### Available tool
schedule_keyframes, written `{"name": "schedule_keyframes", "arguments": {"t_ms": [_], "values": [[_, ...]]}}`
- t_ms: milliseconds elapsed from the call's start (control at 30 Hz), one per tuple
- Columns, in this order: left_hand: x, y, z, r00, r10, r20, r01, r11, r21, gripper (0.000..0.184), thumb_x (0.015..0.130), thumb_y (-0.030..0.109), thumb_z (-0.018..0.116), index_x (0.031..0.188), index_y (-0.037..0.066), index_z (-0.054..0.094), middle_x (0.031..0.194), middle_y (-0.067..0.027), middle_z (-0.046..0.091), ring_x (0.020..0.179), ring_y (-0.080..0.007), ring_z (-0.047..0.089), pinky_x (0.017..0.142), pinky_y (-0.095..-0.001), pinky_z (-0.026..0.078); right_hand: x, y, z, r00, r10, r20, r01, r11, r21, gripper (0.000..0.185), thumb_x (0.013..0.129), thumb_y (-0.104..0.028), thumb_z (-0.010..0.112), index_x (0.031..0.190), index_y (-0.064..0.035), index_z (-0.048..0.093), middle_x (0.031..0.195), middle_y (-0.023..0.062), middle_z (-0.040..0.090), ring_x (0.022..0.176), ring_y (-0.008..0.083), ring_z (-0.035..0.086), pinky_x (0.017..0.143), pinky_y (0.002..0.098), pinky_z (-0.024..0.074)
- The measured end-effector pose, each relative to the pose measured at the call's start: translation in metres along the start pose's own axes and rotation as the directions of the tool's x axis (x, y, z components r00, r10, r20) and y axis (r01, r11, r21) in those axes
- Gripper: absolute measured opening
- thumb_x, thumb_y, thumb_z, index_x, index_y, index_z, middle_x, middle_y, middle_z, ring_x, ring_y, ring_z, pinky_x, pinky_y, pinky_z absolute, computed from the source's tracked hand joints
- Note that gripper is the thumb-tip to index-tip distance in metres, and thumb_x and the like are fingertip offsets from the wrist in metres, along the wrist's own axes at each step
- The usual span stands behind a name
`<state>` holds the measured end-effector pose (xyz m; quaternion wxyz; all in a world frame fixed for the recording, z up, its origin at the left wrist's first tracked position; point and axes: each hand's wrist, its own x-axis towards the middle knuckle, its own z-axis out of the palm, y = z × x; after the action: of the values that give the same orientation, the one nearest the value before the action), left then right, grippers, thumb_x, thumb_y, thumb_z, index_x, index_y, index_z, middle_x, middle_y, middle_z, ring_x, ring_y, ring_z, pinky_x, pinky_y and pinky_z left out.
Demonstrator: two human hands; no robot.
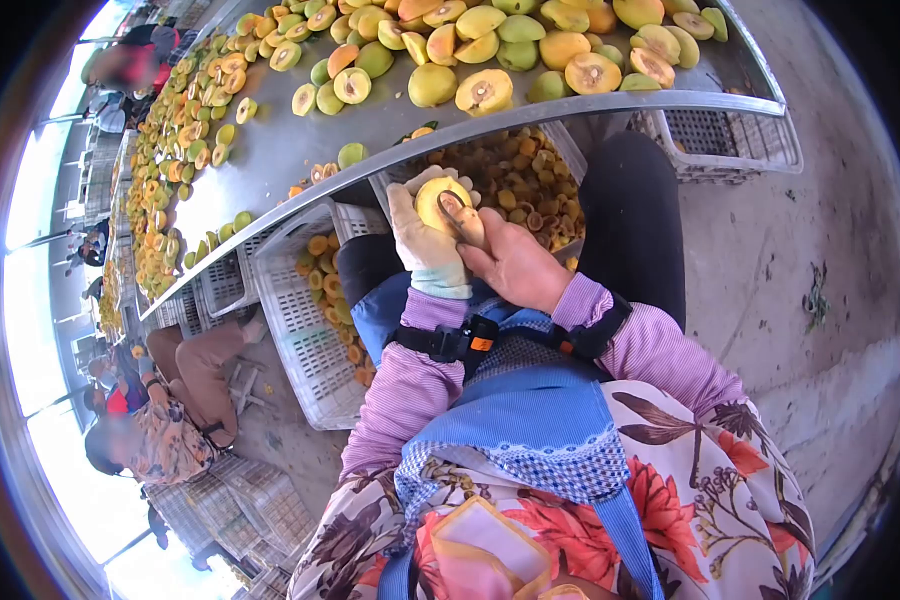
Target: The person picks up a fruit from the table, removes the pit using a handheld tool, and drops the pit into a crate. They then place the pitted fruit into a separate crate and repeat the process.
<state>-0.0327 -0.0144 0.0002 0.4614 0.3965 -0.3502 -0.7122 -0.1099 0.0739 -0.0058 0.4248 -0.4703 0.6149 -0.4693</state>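
Observation:
A halved yellow fruit (433,203) rests in my gloved left hand (419,236), its cut face turned up. My bare right hand (526,262) is closed around a small tool with a curved dark blade (449,203), which touches the cut face; the fingers cover its handle. Both hands are close together just below the edge of the metal table (390,128). Beneath them, a crate holds many cut fruit pieces (540,190).
Green and orange fruit halves (483,92) lie on the metal table. A white crate (305,325) with fruit pieces stands at the left, another crate (705,135) at the upper right. A seated person (175,430) is at the lower left, another person (140,68) at the upper left.

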Motion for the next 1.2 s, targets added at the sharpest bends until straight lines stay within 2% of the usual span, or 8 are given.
{"name": "schedule_keyframes", "arguments": {"t_ms": [167,467,567,867,967,1067,1167,1200], "values": [[0.0,0.002,0.003,0.997,0.078,-0.015,-0.076,0.994,0.078,0.052,0.096,0.044,0.029,0.102,-0.001,0.053,0.091,-0.017,0.061,0.076,-0.0297,0.062,0.066,-0.0393,0.054,0.003,-0.001,-0.002,1.0,-0.004,0.017,0.004,1.0,0.006,0.03,0.086,-0.021,0.056,0.097,0.0039,0.042,0.08,0.0289,0.058,0.08,0.0467,0.057,0.069,0.0467,0.0456],[0.008,0.005,-0.02,0.976,-0.211,0.061,0.215,0.974,-0.073,0.042,0.095,0.036,0.037,0.101,-0.001,0.054,0.093,-0.0172,0.06,0.083,-0.0306,0.061,0.074,-0.043,0.052,0.009,0.018,0.005,0.995,0.02,0.098,-0.026,0.998,0.062,0.029,0.083,-0.017,0.057,0.099,0.0031,0.042,0.083,0.0279,0.058,0.085,0.042,0.059,0.073,0.0433,0.0461],[-0.002,0.003,-0.02,0.99,-0.109,0.091,0.117,0.989,-0.088,0.037,0.094,0.032,0.039,0.103,-0.001,0.054,0.096,-0.0172,0.06,0.087,-0.0307,0.06,0.078,-0.043,0.051,0.006,0.006,-0.003,0.979,0.092,0.18,-0.113,0.987,0.113,0.029,0.083,-0.017,0.057,0.098,0.0031,0.042,0.084,0.0287,0.057,0.087,0.0429,0.057,0.075,0.0448,0.0451],[-0.005,0.003,-0.008,1.0,0.01,-0.018,-0.012,0.995,-0.096,0.03,0.09,0.025,0.043,0.102,-0.001,0.054,0.097,-0.0164,0.06,0.087,-0.031,0.06,0.078,-0.0434,0.052,0.006,0.003,-0.001,0.993,0.022,0.114,-0.018,0.999,-0.04,0.028,0.082,-0.015,0.055,0.097,0.0034,0.041,0.082,0.0288,0.057,0.083,0.0452,0.057,0.071,0.0453,0.0459],[-0.006,0.006,-0.008,1.0,0.021,-0.001,-0.021,0.997,-0.071,0.027,0.09,0.023,0.044,0.101,0.0,0.053,0.096,-0.0158,0.059,0.085,-0.0295,0.06,0.076,-0.0413,0.052,0.004,-0.001,-0.004,0.989,-0.019,0.147,0.007,0.997,0.082,0.026,0.082,-0.013,0.053,0.098,0.0044,0.042,0.08,0.0284,0.057,0.081,0.0446,0.057,0.07,0.044,0.0462],[0.0,0.005,-0.006,0.998,0.058,0.018,-0.058,0.998,-0.027,0.028,0.09,0.024,0.044,0.103,0.0,0.054,0.095,-0.016,0.059,0.084,-0.0296,0.06,0.077,-0.0409,0.051,0.009,0.015,0.001,0.991,-0.078,0.109,0.073,0.996,0.052,0.029,0.081,-0.013,0.054,0.101,0.0038,0.042,0.077,0.0239,0.058,0.07,0.0365,0.061,0.063,0.0403,0.0479],[0.006,0.006,-0.014,0.975,0.074,0.209,-0.101,0.987,0.122,0.03,0.088,0.02,0.045,0.11,0.0,0.051,0.101,-0.0161,0.057,0.091,-0.0277,0.057,0.083,-0.0389,0.049,0.007,0.003,-0.008,0.976,0.132,0.176,-0.176,0.948,0.264,0.026,0.084,-0.014,0.054,0.103,0.0,0.044,0.071,0.013,0.056,0.053,0.0219,0.057,0.048,0.034,0.0463],[0.002,0.008,-0.011,0.952,0.066,0.298,-0.068,0.998,-0.002,0.034,0.088,0.016,0.043,0.118,0.002,0.045,0.108,-0.0162,0.054,0.099,-0.0255,0.053,0.089,-0.0374,0.045,0.009,-0.017,-0.025,0.896,0.284,0.34,-0.399,0.853,0.338,0.019,0.087,-0.016,0.053,0.1,-0.0043,0.045,0.065,0.0029,0.05,0.044,0.009,0.047,0.038,0.0263,0.04]]}}
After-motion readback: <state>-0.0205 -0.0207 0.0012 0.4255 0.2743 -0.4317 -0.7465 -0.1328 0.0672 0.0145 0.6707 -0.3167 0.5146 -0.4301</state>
